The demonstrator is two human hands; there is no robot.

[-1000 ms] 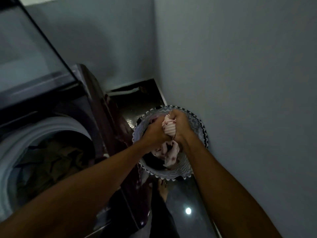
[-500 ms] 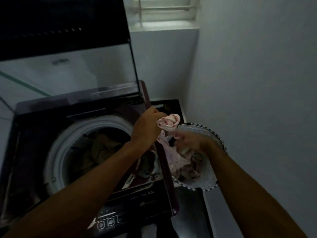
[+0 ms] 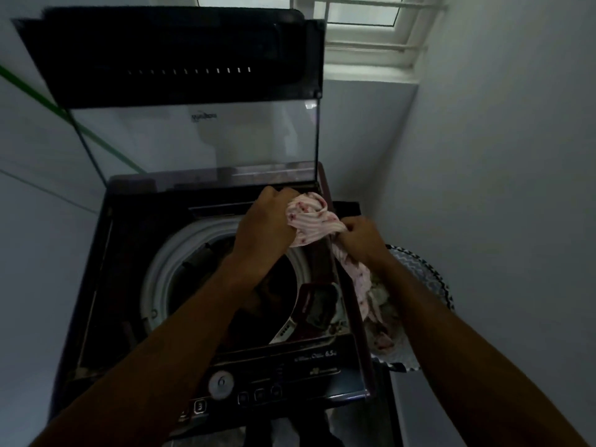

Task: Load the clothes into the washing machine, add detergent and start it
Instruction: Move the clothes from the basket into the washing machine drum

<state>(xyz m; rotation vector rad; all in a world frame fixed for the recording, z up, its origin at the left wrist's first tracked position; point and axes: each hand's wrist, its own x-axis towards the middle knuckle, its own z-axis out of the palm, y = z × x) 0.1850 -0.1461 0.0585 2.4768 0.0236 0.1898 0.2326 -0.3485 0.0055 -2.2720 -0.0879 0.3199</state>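
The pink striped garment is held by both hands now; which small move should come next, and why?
Probably carry the pink striped garment leftward over the drum and let go. The left hand grips its bunched end above the machine, but the right hand holds the tail, which hangs down to the basket beside the washer.

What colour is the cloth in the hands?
Pale pink stripes with small red spots; cloth, head view.

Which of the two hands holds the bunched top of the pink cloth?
The left hand grips the bunched top of the pink patterned cloth above the washer drum; the right hand pinches it lower, nearer the basket.
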